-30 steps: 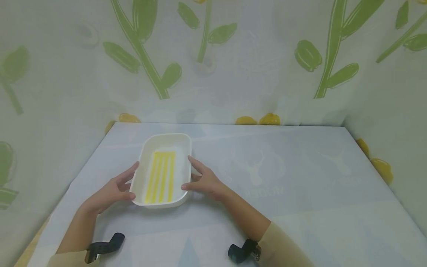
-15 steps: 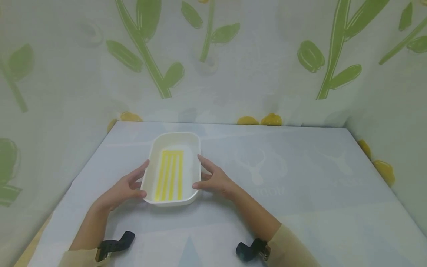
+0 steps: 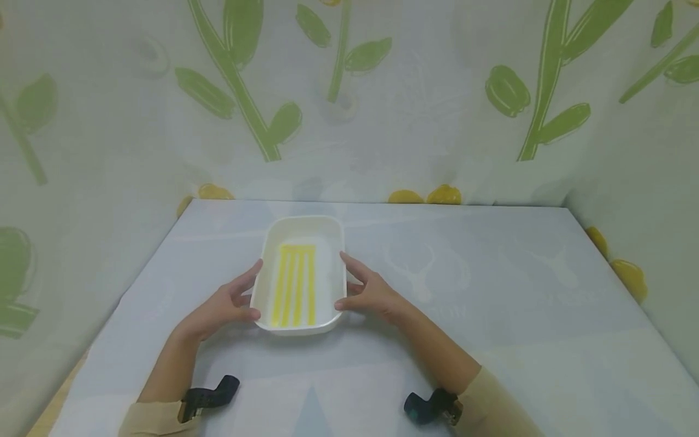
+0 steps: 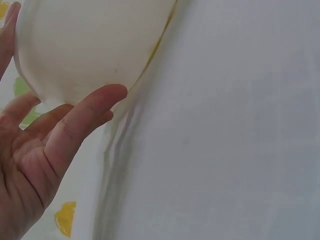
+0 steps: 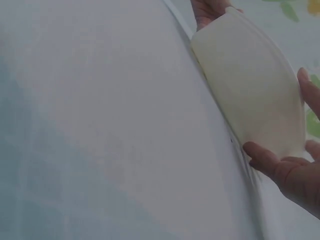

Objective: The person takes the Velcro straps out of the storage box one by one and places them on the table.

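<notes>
A white rectangular tray with rounded corners is left of the table's middle in the head view, with yellow stripes on its floor. My left hand grips its left side, thumb at the near corner and fingers spread along the wall. On the opposite side, my right hand holds it the same way. Both wrist views show the tray's outer wall between thumb and fingers, close above the tabletop. Whether its base touches the table I cannot tell.
A pale covered table with faint printed deer shapes spreads to the right. Walls of leaf-patterned fabric enclose its back and both sides. A dark camera mount sits on the left wrist and a similar mount on the right.
Both hands have moved the tray to the right across the table, keeping their grip on its two sides. The stripes inside have travelled with it.
</notes>
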The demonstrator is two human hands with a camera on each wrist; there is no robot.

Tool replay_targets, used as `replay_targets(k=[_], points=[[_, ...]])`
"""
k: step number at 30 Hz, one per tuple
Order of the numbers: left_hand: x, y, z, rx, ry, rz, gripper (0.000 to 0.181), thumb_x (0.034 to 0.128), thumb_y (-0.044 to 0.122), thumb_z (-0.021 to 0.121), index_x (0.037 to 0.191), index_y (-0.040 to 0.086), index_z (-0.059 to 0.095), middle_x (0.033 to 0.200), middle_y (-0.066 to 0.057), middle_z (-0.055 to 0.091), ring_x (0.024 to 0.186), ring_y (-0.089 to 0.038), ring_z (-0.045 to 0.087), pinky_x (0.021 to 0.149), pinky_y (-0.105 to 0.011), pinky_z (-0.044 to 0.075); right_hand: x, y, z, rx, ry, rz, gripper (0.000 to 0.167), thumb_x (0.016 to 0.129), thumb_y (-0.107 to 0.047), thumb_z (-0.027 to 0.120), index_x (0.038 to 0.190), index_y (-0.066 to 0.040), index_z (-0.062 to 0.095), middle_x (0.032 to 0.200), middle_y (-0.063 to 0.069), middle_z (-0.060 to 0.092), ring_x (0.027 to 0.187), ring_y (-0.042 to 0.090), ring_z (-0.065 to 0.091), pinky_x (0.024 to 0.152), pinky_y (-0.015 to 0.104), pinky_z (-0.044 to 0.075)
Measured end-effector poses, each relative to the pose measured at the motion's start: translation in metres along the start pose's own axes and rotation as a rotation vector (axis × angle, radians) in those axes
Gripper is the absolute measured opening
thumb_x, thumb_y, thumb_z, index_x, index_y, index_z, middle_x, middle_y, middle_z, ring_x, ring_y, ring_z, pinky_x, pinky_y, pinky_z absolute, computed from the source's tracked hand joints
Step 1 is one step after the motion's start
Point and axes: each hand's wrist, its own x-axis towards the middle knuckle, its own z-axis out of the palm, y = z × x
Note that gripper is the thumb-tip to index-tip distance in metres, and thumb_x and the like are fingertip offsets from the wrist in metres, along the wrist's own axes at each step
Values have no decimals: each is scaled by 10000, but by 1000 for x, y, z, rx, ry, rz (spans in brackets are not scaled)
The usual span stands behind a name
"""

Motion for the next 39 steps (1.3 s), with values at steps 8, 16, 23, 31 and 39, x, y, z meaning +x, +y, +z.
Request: replay_targets(k=[8,16,23,31,39], points=[[7,7,14,-39,-10,-5,1029,755,253,790,1530,230,114,1588,-119,101,1294,-387,438,994,-478,429,-9,0,-14,10,-6,11,1047,685,-77,838,1512,-254,220,1585,24,162,1373,343,334,1012,394,413],[14,8,25,-93,-41,14,1028,746,249,797,1529,231,131,1593,-72,103,1311,-372,424,1000,-454,428,-18,2,-25,17,4,38,1030,706,-69,822,1511,-273,214,1584,26,163,1384,331,320,1002,391,424],[20,13,33,-135,-70,31,1006,758,226,789,1528,242,142,1590,-78,118,1309,-368,428,973,-411,460,-28,2,-34,-32,53,87,1017,706,-148,836,1500,-325,225,1582,-3,174,1394,301,312,1000,388,424],[25,20,46,-163,-92,45,1011,754,211,796,1527,233,146,1591,-27,130,1317,-342,426,969,-383,462,-38,3,-43,-76,112,131,1005,708,-165,834,1489,-360,233,1578,-24,180,1394,268,320,981,400,442],[26,29,63,-158,-95,69,1018,754,214,799,1529,231,139,1586,-29,152,1328,-343,410,943,-395,480,-53,5,-57,-79,72,97,997,750,-125,799,1515,-298,184,1588,56,139,1371,352,339,985,407,437]])
